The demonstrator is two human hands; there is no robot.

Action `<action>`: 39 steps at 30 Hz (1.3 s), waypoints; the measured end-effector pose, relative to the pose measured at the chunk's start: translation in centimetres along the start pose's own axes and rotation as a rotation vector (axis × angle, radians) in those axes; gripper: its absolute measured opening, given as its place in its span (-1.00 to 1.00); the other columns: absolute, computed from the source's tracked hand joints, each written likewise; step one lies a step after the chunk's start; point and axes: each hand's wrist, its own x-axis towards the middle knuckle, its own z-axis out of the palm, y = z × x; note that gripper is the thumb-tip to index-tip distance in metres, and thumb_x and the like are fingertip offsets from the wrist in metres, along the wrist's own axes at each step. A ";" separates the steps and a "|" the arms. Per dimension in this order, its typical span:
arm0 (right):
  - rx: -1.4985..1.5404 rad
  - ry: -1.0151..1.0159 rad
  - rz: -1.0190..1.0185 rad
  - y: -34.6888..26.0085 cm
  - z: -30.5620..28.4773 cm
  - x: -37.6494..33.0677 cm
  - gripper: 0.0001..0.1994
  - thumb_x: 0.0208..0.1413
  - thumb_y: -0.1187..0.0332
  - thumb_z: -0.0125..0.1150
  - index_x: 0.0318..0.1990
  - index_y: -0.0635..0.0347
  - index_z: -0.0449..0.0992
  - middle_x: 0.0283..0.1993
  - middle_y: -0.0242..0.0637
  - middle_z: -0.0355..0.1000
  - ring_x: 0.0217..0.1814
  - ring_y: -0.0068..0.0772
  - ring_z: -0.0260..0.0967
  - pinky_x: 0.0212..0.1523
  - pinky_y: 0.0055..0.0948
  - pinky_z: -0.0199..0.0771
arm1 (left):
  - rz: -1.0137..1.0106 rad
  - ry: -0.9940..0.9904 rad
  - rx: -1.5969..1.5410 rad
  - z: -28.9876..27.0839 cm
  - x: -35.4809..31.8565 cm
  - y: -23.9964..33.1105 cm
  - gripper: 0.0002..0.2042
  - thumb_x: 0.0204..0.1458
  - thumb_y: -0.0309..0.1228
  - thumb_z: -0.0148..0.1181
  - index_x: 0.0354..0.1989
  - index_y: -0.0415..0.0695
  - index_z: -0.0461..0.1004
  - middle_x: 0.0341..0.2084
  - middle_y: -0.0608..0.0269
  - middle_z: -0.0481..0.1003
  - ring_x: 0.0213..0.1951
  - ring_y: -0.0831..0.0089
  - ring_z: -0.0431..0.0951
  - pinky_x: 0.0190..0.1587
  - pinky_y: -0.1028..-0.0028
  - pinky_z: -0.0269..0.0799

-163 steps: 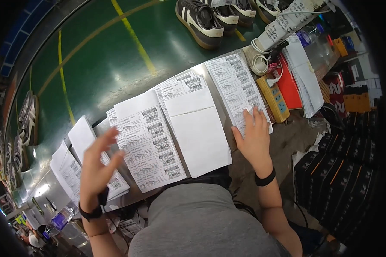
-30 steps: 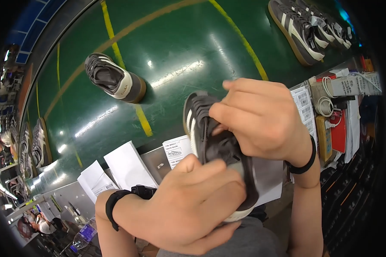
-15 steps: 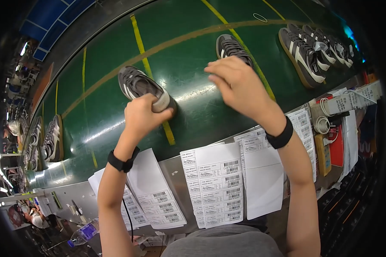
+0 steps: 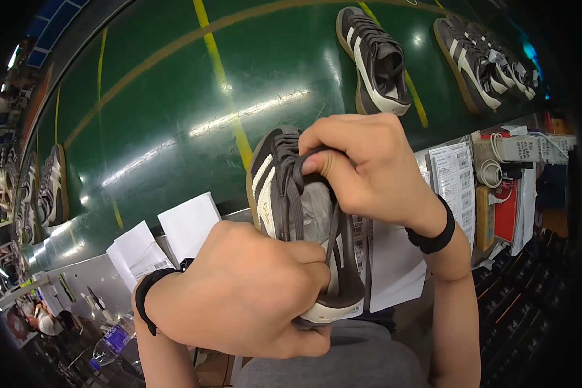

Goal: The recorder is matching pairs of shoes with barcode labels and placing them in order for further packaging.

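A dark grey sneaker with white side stripes is held above the label sheets, toe pointing away from me. My left hand is closed around its heel end, with fingers hooked over the collar into the opening. My right hand pinches the dark tongue at the top of the laces and bends it up. Pale crumpled paper shows inside the shoe. A matching sneaker lies on the green belt beyond my right hand.
The green belt with yellow lines crosses in front of me. More sneakers stand at its far right and far left. Sheets of printed labels lie along the near ledge. A coiled white cable and a plastic bottle are at the sides.
My left hand has lifted the sneaker off the belt and brought it close to me. My right hand has moved from above the belt onto its tongue and closed there.
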 end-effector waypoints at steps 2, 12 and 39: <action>0.071 -0.030 0.110 0.1 0.1 0.8 -0.96 -0.13 0.58 0.17 -0.51 0.40 0.51 -0.62 -0.12 0.45 -0.67 -0.25 0.33 -0.58 -0.38 0.31 | -0.025 0.008 -0.005 0.1 -0.1 -0.4 -0.69 -0.50 -0.21 0.40 -0.74 -0.11 0.40 -0.62 0.43 0.49 -0.71 0.35 0.44 -0.68 0.44 0.29; 0.357 -0.072 0.443 1.8 0.0 0.8 -0.92 -0.04 0.48 0.34 -0.49 0.30 0.61 -0.69 -0.45 0.39 -0.68 -0.69 0.20 -0.65 -0.54 0.13 | -0.043 0.046 -0.072 0.3 -0.3 -0.1 -0.68 -0.55 -0.25 0.40 -0.72 -0.14 0.37 -0.56 0.33 0.50 -0.72 0.38 0.42 -0.67 0.48 0.29; 0.396 -0.737 0.868 -7.2 16.0 -7.9 -0.59 0.16 0.20 0.24 -0.02 0.42 0.51 -0.15 -0.06 0.57 -0.19 -0.37 0.53 -0.23 -0.36 0.50 | -0.626 1.059 -0.847 15.4 -19.2 -3.1 -0.13 -0.28 -0.46 0.30 0.38 -0.18 0.15 0.31 0.01 0.18 0.36 0.08 0.14 0.21 0.09 0.20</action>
